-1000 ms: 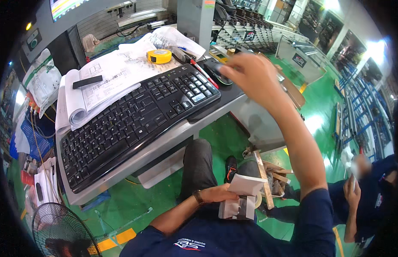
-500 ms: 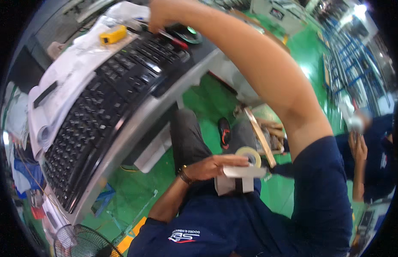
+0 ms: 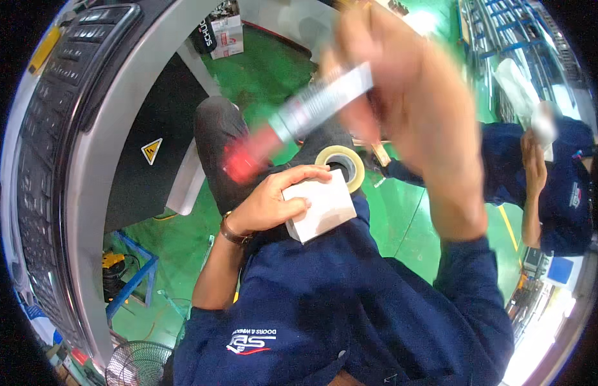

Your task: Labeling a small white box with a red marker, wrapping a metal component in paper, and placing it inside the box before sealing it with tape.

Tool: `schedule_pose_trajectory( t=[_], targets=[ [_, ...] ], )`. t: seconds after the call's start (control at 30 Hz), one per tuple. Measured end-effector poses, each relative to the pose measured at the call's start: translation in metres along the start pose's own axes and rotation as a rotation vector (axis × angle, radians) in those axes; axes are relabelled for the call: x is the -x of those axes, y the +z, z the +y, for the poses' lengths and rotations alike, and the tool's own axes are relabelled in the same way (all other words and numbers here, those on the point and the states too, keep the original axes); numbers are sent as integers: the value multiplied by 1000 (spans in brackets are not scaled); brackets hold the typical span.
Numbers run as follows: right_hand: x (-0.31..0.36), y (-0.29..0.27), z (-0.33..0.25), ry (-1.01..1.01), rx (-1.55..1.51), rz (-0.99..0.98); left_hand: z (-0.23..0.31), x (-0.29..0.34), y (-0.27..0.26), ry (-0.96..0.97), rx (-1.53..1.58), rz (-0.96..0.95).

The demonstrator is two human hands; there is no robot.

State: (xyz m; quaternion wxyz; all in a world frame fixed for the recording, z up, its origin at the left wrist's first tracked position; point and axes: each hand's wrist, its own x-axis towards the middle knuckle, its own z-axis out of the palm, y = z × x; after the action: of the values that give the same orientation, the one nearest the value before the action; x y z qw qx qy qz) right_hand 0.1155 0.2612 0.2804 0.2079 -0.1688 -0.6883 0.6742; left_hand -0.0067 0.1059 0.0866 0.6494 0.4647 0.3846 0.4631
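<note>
My left hand (image 3: pixel 270 204) is closed on a small white box (image 3: pixel 323 204), its fingers along the top and the thumb across the near face. Just beyond the box is a pale yellow roll of tape (image 3: pixel 324 155); whether my fingers also touch it is hidden. My right hand (image 3: pixel 408 90), smeared by motion, is raised above and to the right of the box. It grips a red-capped marker (image 3: pixel 318 103) with a pale printed barrel. The red end points down and left, toward my left hand.
On the left runs a metal-edged desk (image 3: pixel 135 83) with a black keyboard (image 3: pixel 58 96) and a yellow object (image 3: pixel 45 50). Below it stand a blue metal frame (image 3: pixel 135 283) and a fan (image 3: pixel 135 363). At the right another person (image 3: pixel 562 199) holds something white.
My right hand has come back from the desk toward my lap, now with the marker in it. The box has turned and lifted slightly in my left hand. My view has swung right.
</note>
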Motion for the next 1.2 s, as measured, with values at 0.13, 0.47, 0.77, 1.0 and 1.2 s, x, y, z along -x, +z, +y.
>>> schedule_pose_trajectory(
  t=[0.13, 0.47, 0.77, 1.0, 1.2],
  targets=[
    [97, -31, 68, 352, -449, 383, -14, -19, 7, -8, 32, -40],
    [141, -34, 120, 329, -364, 665, 5, -44, 36, 23, -164, 45],
    [131, -18, 141, 351, -349, 518, -1, -42, 37, -40, -285, 128],
    [140, -98, 125, 78, -311, 1006, -16, -34, 37, -75, 102, 159],
    [148, -14, 137, 43, -131, 695, -20, -36, 47, 5, 53, 302]
  ],
)
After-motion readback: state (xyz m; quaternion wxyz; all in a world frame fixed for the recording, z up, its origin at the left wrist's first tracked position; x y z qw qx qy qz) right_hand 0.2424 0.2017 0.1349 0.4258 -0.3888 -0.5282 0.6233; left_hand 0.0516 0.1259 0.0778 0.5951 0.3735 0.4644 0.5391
